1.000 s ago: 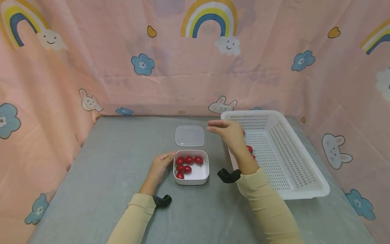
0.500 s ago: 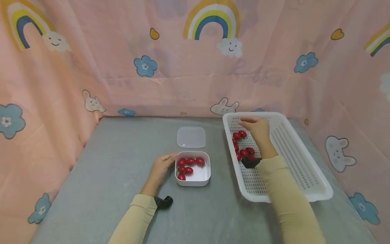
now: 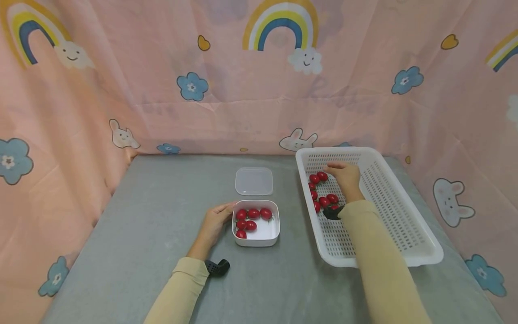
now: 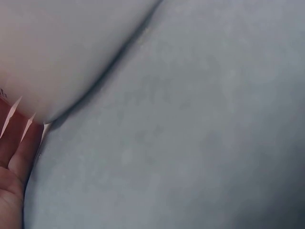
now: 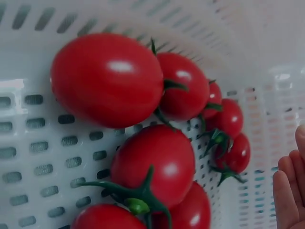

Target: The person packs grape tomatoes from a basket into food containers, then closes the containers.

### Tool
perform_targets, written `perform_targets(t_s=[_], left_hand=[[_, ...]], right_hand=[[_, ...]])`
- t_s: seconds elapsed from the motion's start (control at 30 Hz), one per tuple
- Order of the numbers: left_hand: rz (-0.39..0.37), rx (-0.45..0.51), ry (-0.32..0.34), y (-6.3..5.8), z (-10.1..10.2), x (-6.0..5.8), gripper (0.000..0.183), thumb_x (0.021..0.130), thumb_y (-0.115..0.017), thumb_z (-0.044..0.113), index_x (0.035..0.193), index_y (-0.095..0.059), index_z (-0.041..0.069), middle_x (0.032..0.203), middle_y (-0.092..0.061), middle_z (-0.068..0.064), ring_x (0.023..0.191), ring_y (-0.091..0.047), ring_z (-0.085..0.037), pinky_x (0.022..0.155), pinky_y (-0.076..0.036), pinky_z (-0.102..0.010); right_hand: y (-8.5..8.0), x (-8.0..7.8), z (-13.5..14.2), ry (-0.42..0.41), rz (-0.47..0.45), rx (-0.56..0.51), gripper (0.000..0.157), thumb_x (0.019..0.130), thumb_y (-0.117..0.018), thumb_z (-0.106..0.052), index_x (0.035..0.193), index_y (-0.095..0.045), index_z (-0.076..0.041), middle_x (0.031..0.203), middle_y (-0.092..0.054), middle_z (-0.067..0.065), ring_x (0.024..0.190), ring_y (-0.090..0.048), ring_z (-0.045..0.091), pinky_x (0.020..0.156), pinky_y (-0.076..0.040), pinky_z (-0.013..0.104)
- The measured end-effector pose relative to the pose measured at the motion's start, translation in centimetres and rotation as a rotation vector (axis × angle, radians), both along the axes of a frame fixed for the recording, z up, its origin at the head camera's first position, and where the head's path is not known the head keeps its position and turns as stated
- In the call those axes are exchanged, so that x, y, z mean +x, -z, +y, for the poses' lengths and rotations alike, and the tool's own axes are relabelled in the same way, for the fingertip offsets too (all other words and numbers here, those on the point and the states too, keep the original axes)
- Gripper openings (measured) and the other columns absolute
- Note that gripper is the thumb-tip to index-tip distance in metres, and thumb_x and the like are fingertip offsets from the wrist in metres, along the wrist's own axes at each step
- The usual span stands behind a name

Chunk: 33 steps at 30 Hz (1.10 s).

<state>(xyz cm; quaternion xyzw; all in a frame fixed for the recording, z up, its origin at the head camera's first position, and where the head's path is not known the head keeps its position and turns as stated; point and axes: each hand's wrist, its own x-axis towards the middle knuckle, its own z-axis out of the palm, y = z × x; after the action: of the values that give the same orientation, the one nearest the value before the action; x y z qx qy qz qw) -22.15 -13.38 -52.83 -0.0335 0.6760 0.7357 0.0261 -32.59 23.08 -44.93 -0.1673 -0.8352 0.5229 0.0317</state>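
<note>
Left hand (image 3: 213, 222): fingers relaxed against the box's (image 3: 256, 243) left wall. Right hand (image 3: 346, 178): wrist bent left over the basket (image 3: 336, 259), fingers loosely straight, near the tomatoes (image 3: 323, 201). Tomatoes: along basket's left side; six in box.

This looks like a curtained-off booth; the kind of room around it cannot be told. Pink cloth (image 3: 251, 103), printed with childlike rainbows (image 3: 281, 13), rabbits (image 3: 297, 142) and blue flowers (image 3: 192, 86), hangs behind and along both sides of a grey surface (image 3: 154, 202).
</note>
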Motion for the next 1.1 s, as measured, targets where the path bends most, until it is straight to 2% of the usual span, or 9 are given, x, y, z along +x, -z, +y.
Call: perform_targets(t_s=[0.2,0.3,0.43,0.73,0.93,1.1], left_hand=[[0.01,0.011,-0.004,0.1,0.0,-0.3,0.033,0.097,-0.062,0.011,0.121,-0.064,-0.012,0.114,-0.075,-0.006,0.092,-0.068,0.001,0.085,-0.055,-0.019],[0.018,0.002,-0.001,0.0,0.0,-0.3,0.034,0.097,-0.062,0.013,0.121,-0.064,-0.011,0.116,-0.074,-0.009,0.093,-0.068,0.001,0.086,-0.055,-0.02],[0.006,-0.029,-0.006,0.0,-0.1,-0.2,0.033,0.097,-0.062,0.015,0.12,-0.066,-0.009,0.12,-0.072,-0.015,0.094,-0.068,0.0,0.088,-0.055,-0.022],[-0.017,0.003,-0.009,0.3,0.0,-0.2,0.032,0.097,-0.063,0.014,0.119,-0.067,-0.008,0.114,-0.075,-0.008,0.092,-0.07,-0.002,0.086,-0.055,-0.02],[-0.025,-0.002,-0.013,0.2,0.0,-0.1,0.033,0.096,-0.063,0.014,0.12,-0.066,-0.009,0.119,-0.072,-0.016,0.091,-0.069,0.0,0.085,-0.055,-0.019],[-0.029,-0.016,-0.015,0.3,-0.1,-0.2,0.034,0.097,-0.064,0.017,0.119,-0.067,-0.009,0.119,-0.072,-0.016,0.092,-0.069,-0.001,0.086,-0.055,-0.02]], right_hand=[[0.7,-0.8,0.4,0.025,-0.05,-0.012,0.038,0.095,-0.067,-0.023,0.129,-0.066,-0.006,0.14,-0.06,0.013,0.138,-0.048,0.029,0.118,-0.035,0.046],[1.0,-1.1,0.5,0.027,-0.082,0.012,0.039,0.095,-0.067,-0.024,0.129,-0.065,-0.007,0.143,-0.058,0.014,0.139,-0.046,0.031,0.118,-0.033,0.048],[1.8,-1.3,0.4,0.031,-0.076,0.001,0.04,0.093,-0.069,-0.024,0.129,-0.065,-0.006,0.143,-0.057,0.015,0.139,-0.046,0.031,0.119,-0.033,0.047],[3.1,-1.3,0.3,0.023,-0.067,0.041,0.04,0.092,-0.071,-0.019,0.128,-0.065,-0.001,0.14,-0.058,0.019,0.131,-0.052,0.033,0.111,-0.043,0.045],[3.5,-1.3,0.1,-0.009,-0.059,0.068,0.038,0.092,-0.071,-0.018,0.126,-0.066,-0.001,0.138,-0.06,0.02,0.128,-0.053,0.034,0.112,-0.042,0.046],[4.0,-1.4,0.0,-0.02,-0.045,0.085,0.038,0.093,-0.07,-0.021,0.125,-0.067,-0.002,0.136,-0.061,0.02,0.118,-0.058,0.033,0.105,-0.049,0.046]])
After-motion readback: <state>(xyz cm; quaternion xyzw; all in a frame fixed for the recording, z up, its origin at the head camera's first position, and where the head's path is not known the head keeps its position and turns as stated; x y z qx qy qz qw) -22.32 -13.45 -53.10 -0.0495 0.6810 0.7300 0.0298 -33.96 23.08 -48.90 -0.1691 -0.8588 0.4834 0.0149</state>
